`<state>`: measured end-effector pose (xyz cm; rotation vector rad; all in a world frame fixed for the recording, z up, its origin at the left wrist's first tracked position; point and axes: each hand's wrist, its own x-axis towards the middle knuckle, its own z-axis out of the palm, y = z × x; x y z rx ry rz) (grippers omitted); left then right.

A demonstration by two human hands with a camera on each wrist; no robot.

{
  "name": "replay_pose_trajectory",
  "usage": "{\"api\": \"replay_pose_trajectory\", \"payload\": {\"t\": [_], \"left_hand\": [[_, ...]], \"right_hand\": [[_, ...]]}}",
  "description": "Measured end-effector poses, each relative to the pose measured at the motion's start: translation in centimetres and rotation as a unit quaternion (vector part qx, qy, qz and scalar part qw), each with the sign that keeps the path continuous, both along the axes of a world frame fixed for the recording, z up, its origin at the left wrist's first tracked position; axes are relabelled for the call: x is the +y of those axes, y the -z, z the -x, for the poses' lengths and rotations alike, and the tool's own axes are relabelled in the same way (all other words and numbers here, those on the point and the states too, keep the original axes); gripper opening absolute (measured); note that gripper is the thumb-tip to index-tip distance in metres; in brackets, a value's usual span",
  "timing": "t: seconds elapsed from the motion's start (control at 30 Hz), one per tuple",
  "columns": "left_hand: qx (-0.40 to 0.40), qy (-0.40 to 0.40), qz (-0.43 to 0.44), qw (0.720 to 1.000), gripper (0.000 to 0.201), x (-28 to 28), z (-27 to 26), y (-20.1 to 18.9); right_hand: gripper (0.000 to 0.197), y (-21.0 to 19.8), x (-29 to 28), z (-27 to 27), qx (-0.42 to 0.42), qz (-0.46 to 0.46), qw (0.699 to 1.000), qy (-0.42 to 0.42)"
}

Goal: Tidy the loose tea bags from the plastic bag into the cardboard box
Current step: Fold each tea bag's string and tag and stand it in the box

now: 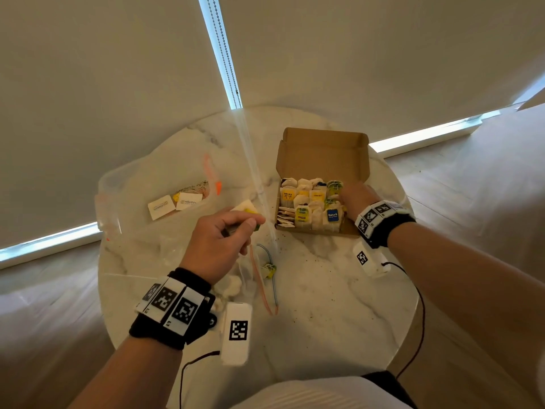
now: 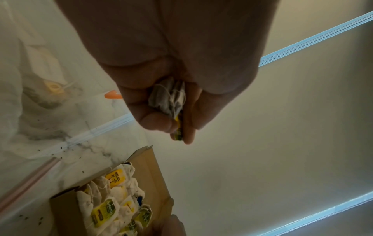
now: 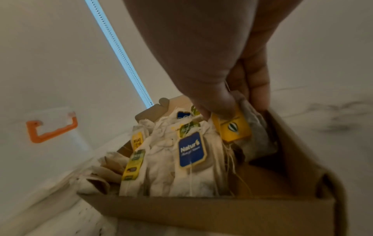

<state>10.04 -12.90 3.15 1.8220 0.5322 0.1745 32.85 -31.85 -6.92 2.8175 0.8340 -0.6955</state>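
An open cardboard box [image 1: 321,154] stands at the right of the round marble table and holds several upright tea bags [image 1: 306,208]. My right hand [image 1: 343,199] is inside its right end and pinches a tea bag with a yellow tag [image 3: 232,127]. That pinch by my right hand [image 3: 232,105] is close up in the right wrist view. A clear plastic bag [image 1: 141,184] lies at the left with a few tea bags [image 1: 177,202] inside. My left hand [image 1: 247,224] hovers between bag and box and grips a crumpled tea bag [image 2: 169,99] with a yellow tag.
One loose tea bag [image 1: 269,270] lies by the plastic bag's zip strip [image 1: 262,284] near the table's middle. Tea crumbs [image 1: 306,261] dot the marble. Blinds and a bead chain [image 1: 224,54] hang behind. The table edge [image 1: 413,305] drops to wooden floor.
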Motion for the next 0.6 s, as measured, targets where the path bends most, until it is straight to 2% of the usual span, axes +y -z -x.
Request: {"api": "replay_pose_trajectory", "payload": {"t": [0.13,0.2,0.37,0.5,0.6], "left_hand": [[0.0,0.002,0.0,1.0,0.022,0.3,-0.4,0.1],[-0.002,0.003,0.002,1.0,0.023,0.4,-0.5,0.3],[-0.008,0.001,0.016,1.0,0.024,0.1,-0.6,0.6],[-0.013,0.002,0.022,1.0,0.024,0.0,-0.5,0.6],[-0.02,-0.008,0.053,0.998,0.027,0.0,-0.2,0.7]], "right_hand": [[0.006,0.4,0.2,-1.1,0.025,-0.037,0.997,0.062],[0.013,0.7,-0.1,-1.7,0.03,-0.058,0.994,0.088],[0.013,1.5,-0.2,-2.1,0.007,-0.074,0.984,0.161],[0.016,1.7,-0.5,-1.3,-0.045,-0.091,0.981,0.165],[0.02,0.9,-0.7,-0.5,-0.06,-0.14,0.974,0.168]]}}
